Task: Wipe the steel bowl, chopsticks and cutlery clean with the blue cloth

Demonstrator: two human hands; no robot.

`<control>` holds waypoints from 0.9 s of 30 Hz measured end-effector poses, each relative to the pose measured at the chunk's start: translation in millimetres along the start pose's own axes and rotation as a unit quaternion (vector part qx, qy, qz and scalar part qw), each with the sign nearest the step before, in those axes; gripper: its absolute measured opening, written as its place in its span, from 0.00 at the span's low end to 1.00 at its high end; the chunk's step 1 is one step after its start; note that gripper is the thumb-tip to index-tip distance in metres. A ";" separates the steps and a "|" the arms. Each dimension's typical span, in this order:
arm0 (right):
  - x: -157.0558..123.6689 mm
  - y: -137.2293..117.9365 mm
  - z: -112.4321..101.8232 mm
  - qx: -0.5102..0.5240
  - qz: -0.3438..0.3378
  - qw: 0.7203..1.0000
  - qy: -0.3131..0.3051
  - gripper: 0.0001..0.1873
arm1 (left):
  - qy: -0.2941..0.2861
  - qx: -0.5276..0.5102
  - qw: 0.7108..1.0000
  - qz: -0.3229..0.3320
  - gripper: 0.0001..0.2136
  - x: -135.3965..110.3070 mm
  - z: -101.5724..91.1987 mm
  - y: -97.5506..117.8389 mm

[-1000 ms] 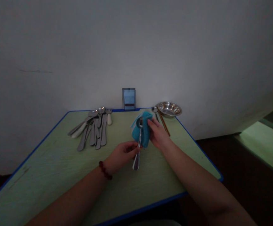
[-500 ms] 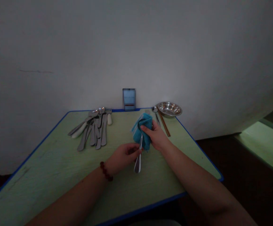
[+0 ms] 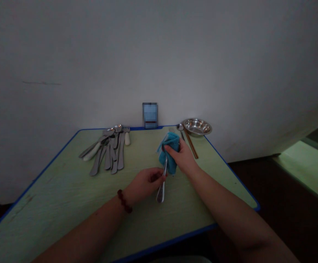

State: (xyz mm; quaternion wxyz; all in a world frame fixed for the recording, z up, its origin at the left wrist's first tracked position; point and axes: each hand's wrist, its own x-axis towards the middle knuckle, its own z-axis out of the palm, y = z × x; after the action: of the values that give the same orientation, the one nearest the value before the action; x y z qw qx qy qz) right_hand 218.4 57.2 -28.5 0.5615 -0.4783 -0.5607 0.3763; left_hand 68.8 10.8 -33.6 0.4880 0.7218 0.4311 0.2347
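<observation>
My left hand (image 3: 152, 179) pinches the metal handle of a spoon (image 3: 161, 193) between thumb and fingers, and the handle's broad end points toward me. A blue cloth (image 3: 172, 168) with a pale striped edge is bunched in my right hand (image 3: 185, 157). It wraps the far end of the spoon, with my thumb pressing there. Most of the bowl is hidden by cloth and thumb; only a dark rounded part shows. Both hands are above the table, close together, and a dark red bead bracelet (image 3: 124, 201) circles my left wrist.
A pile of metal cutlery (image 3: 108, 153), some with white handles, lies left on the green table (image 3: 65, 204). Back right are a fork (image 3: 171, 129), another spoon (image 3: 180, 127), wooden chopsticks (image 3: 191, 142) and a metal bowl (image 3: 197, 128). An upright blurred screen (image 3: 150, 115) stands by the wall.
The cloth and the far end of the spoon have shifted slightly to the right. My left hand has moved a little right with the handle; both holds are kept.
</observation>
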 end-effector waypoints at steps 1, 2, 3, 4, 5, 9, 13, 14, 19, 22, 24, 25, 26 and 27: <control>0.2 -0.8 -0.8 -0.006 -0.006 1.000 0.003 0.15 | 0.002 0.003 1.000 0.001 0.11 -0.1 0.2 0.2; 0.5 -1.7 -1.6 -0.012 -0.010 1.000 0.004 0.15 | 0.004 0.006 1.000 0.002 0.11 -0.1 0.4 0.4; 0.8 -2.5 -2.4 -0.017 -0.014 1.000 0.005 0.15 | 0.005 0.007 1.000 0.000 0.11 -0.1 0.6 0.6; 1.2 -3.3 -3.1 -0.025 -0.017 1.000 0.005 0.15 | 0.005 0.007 1.000 -0.002 0.11 -0.1 0.8 0.8; 1.6 -3.9 -3.8 -0.038 -0.021 0.999 0.008 0.15 | 0.004 0.005 1.000 -0.004 0.11 0.0 0.9 1.0; 3.1 -5.8 -6.1 -0.121 -0.043 0.991 0.025 0.15 | 0.005 -0.023 0.999 -0.024 0.10 0.8 1.3 0.3; 3.0 -8.5 -8.1 -0.175 -0.063 0.982 0.031 0.16 | -0.004 -0.085 0.995 -0.056 0.10 1.6 1.9 0.6; 2.7 -9.4 -8.5 -0.182 -0.067 0.980 0.034 0.16 | -0.007 -0.103 0.993 -0.062 0.10 1.7 2.1 1.2; 1.1 -13.3 -10.1 -0.205 -0.079 0.974 0.050 0.15 | 0.011 -0.154 0.985 -0.077 0.12 1.5 2.8 3.4; 0.8 -14.6 -10.6 -0.229 -0.087 0.968 0.053 0.16 | 0.011 -0.163 0.984 -0.077 0.12 1.7 3.1 3.8; 0.9 -15.1 -10.9 -0.244 -0.087 0.964 0.054 0.17 | 0.014 -0.168 0.983 -0.074 0.11 2.1 3.6 4.0; 1.0 -15.2 -11.1 -0.247 -0.084 0.964 0.056 0.17 | 0.015 -0.171 0.982 -0.072 0.11 2.5 4.0 4.1; 1.2 -15.2 -11.3 -0.244 -0.082 0.965 0.057 0.17 | 0.015 -0.174 0.982 -0.071 0.11 2.8 4.3 4.2; 1.5 -15.2 -11.6 -0.237 -0.080 0.966 0.059 0.17 | 0.016 -0.177 0.982 -0.071 0.11 3.1 4.7 4.4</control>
State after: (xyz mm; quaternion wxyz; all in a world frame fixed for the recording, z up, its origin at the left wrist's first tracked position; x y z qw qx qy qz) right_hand 228.2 53.4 -12.6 0.4922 -0.5726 -0.6365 0.1573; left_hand 75.7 10.4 -31.8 0.6166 0.5878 0.4406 0.2831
